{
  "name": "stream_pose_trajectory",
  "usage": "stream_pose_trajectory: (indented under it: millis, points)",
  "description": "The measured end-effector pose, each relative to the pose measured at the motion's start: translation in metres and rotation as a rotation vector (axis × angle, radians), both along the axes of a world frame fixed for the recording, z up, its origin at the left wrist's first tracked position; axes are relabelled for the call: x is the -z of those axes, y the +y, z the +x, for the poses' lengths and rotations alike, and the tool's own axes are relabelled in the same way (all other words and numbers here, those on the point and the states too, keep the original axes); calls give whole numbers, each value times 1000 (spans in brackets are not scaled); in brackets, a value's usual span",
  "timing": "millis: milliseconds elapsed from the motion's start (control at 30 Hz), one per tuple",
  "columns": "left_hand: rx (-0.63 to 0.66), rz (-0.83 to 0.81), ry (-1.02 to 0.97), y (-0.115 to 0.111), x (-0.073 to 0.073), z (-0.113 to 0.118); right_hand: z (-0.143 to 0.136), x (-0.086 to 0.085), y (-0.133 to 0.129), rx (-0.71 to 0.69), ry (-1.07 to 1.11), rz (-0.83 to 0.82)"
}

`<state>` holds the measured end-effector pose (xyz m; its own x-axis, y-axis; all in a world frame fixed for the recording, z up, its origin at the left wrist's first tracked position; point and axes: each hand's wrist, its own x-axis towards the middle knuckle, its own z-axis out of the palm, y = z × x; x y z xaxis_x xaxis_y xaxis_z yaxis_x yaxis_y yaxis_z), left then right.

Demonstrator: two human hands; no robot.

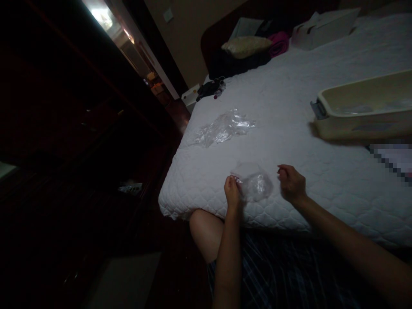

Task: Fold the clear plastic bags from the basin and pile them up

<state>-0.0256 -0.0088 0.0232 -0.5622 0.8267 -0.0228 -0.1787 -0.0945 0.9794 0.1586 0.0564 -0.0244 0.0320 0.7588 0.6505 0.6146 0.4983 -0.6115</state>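
Note:
My left hand (232, 191) is closed on the left edge of a clear plastic bag (257, 184), which is crumpled and shiny just above the bed. To the right of the bag, and apart from it, my right hand (291, 182) has its fingers curled with the thumb near the index finger. Whether anything small sits in that pinch is too dim to make out. Farther back on the white quilted bed (283, 128) lies a crumpled sheet of clear plastic (225, 126).
A cream plastic bin (363, 124) with a grey latch stands on the bed at the right. At the far end are a white box (325, 30), a magenta roll (278, 44) and a yellowish cushion (246, 46). Dark items (210, 88) lie by the left edge.

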Motion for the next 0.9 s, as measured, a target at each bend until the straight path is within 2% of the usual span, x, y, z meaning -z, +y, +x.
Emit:
stream_pose_trajectory:
  millis: [167,267,433,533,700,900]
  points:
    - [125,-67,-20,0,4,-2,1,1,1,-101,-48,207]
    - [233,-98,59,-2,5,-2,2,-1,1,-147,-123,279]
    - [399,-109,329,-6,0,-2,1,-4,0,-273,-226,201]
    - [488,-117,427,-8,-3,0,-1,-6,-1,-301,-236,165]
    - [543,-116,471,-9,0,2,-3,-9,-3,-353,-285,187]
    - [568,-118,431,-7,3,0,-2,-10,-6,-387,-284,162]
